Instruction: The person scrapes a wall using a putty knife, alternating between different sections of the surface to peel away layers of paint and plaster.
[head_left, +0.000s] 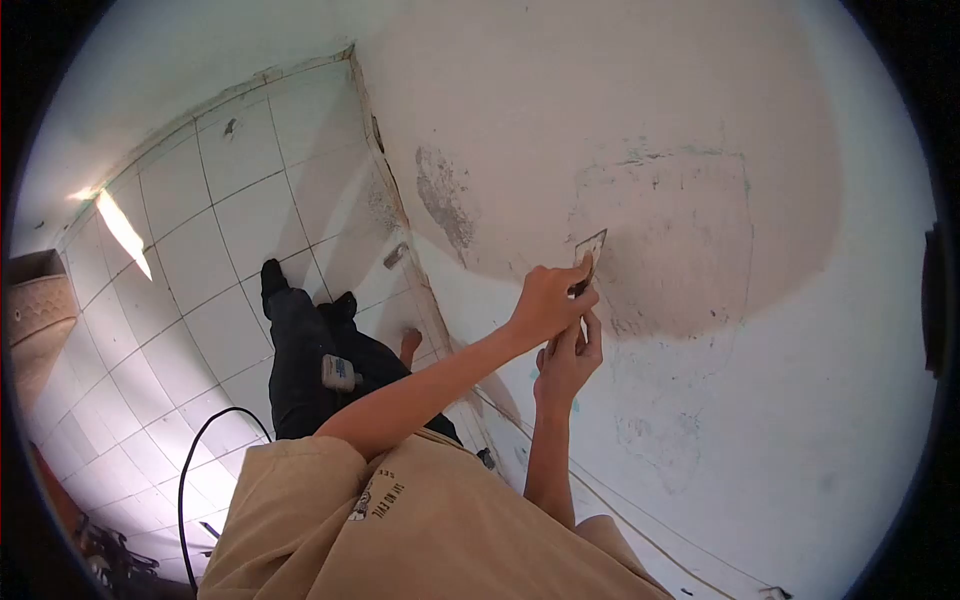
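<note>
A putty knife (592, 250) with a pale, smeared blade and a dark lower part is held up in front of the wall. My left hand (548, 303) is closed on it, one finger laid along the blade. Just below, my right hand (568, 368) has its fingers curled up against the left hand and the lower end of the tool. The handle is mostly hidden by the fingers. Behind the hands, the pale wall (790, 390) has a roughly rectangular scraped or patched area (685, 230) with dark marks along its edges.
A rough grey patch (445, 200) marks the wall. White floor tiles (240, 225) stretch along the left, with a small block-like piece (396, 256) near the wall. A thin cable (610, 510) runs along the wall's foot. A brown container (40, 325) stands at far left; a black cord (183, 490) curves nearby.
</note>
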